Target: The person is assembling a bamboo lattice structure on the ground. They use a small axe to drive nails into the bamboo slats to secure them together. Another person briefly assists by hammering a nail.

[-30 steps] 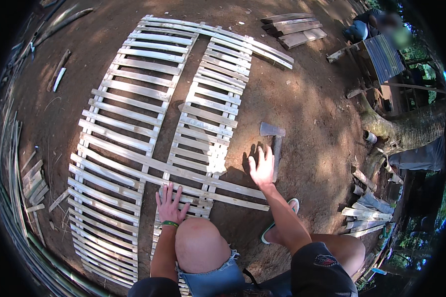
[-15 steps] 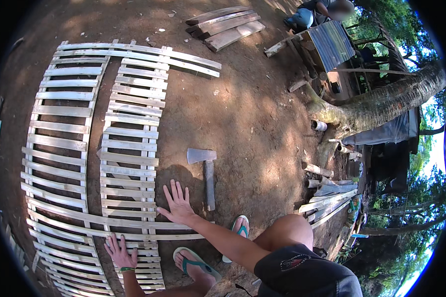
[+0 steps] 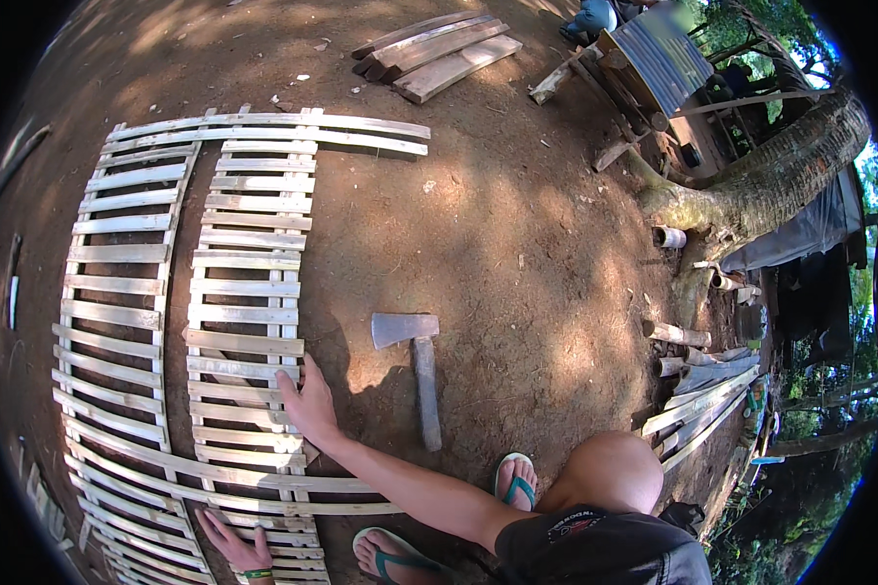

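Note:
A wooden slatted frame (image 3: 210, 134) lies on the ground, its two ladder-like panels joined by long cross strips. My right hand (image 3: 310, 408) is at the outer edge of the right panel (image 3: 246, 315). Its thumb lies over the slats and its other fingers lie beside the edge, apart from the thumb. Lower down, my left hand (image 3: 239, 546) is spread open over slats near the left panel (image 3: 122, 312), with a band at its wrist. An axe (image 3: 424, 380) with a wide metal head and a worn wooden handle lies to the right of the frame, untouched.
Thick boards (image 3: 439, 57) are stacked at the far side. A tree trunk (image 3: 751, 210), a corrugated sheet (image 3: 661, 60) and cut poles (image 3: 702, 395) stand or lie at right. My sandalled foot (image 3: 515, 481) is near the axe handle. Part of another person (image 3: 595, 18) shows at top right.
My right hand has moved left from the bare ground to the panel's edge, its fingers less spread. My left hand has shifted slightly down in view. The view itself has also shifted.

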`<state>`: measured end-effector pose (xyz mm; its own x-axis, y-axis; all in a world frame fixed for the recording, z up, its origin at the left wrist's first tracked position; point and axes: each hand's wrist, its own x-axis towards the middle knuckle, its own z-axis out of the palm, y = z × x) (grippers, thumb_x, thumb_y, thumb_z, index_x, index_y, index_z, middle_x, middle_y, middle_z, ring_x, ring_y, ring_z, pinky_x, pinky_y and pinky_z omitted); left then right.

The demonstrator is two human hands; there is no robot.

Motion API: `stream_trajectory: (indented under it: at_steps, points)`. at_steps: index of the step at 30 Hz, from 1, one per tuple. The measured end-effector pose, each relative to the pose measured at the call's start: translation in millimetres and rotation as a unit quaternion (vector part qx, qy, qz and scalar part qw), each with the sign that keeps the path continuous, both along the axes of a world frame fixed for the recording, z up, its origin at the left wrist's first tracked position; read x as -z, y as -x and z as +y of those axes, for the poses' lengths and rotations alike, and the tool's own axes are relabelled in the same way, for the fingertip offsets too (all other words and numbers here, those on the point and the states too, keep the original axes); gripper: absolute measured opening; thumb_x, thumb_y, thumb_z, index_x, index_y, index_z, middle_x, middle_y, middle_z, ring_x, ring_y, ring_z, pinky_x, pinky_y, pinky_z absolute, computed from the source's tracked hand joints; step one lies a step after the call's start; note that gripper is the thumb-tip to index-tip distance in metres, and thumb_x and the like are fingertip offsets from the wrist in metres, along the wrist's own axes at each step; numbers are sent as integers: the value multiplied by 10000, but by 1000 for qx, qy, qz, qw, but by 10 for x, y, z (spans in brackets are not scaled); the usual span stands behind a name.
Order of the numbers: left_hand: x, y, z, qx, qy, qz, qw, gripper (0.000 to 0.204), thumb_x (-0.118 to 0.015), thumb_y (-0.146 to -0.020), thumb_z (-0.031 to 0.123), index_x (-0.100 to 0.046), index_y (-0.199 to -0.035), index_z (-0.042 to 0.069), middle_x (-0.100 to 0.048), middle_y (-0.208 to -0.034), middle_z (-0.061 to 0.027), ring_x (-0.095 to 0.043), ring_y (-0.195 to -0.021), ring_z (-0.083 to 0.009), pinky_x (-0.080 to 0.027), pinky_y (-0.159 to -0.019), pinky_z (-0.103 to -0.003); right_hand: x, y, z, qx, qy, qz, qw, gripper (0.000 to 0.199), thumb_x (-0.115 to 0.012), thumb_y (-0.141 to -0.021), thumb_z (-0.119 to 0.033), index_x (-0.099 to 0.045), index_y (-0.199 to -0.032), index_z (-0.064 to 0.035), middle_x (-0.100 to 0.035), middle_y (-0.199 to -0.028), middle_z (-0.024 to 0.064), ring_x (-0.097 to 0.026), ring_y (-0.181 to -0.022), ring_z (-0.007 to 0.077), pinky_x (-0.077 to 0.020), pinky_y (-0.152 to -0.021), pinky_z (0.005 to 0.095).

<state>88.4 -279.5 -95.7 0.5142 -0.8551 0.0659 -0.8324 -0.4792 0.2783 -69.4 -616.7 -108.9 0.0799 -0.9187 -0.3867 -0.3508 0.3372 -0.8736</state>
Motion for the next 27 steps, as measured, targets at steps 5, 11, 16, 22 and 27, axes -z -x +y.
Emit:
stream_trajectory:
  at_steps: [5,11,16,22,27]
  points:
    - [43,40,-42,-183,19,35,982,932,-770,-880,476,-411,-1540,-75,-483,-1453,-351,-488,-1322,-534,-395,-1137,-550,242,107,-225,1,-193,-240,951,477,-606,-1057,-347,-616,-1355,27,-700,-1281,136,-643,-1164,218,-461,-1044,365]
    - [92,-255,-267,-287,66,35,955,675,-852,-807,519,-632,-977,-95,-668,-1061,-321,-653,-958,-472,-507,-850,-524,69,309,-397,-57,-316,-368,873,790,-469,-1083,-528,-334,-1582,69,-414,-1614,240,-429,-1477,348,-351,-1212,504]
    - [-40,-227,-322,-330,13,19,944,740,-817,-768,660,-664,-879,-56,-693,-857,-270,-683,-824,-452,-529,-759,-505,35,283,-348,-95,-338,-369,860,674,-445,-1108,-477,-385,-1567,12,-475,-1574,214,-500,-1417,331,-389,-1182,484]
    - [-188,-248,-253,-371,10,16,928,764,-836,-721,685,-697,-836,-57,-675,-734,-252,-667,-709,-422,-532,-709,-486,-25,227,-122,-39,-323,-437,839,568,-456,-1111,-461,-534,-1461,-21,-659,-1369,174,-616,-1287,279,-475,-1083,452]
    - [-390,-303,-293,-377,21,35,925,744,-840,-737,657,-704,-812,-71,-648,-677,-215,-621,-647,-321,-520,-695,-441,651,694,217,-316,-44,-176,931,550,-667,-969,-366,-595,-1318,53,-667,-1289,221,-654,-1168,333,-507,-990,452]
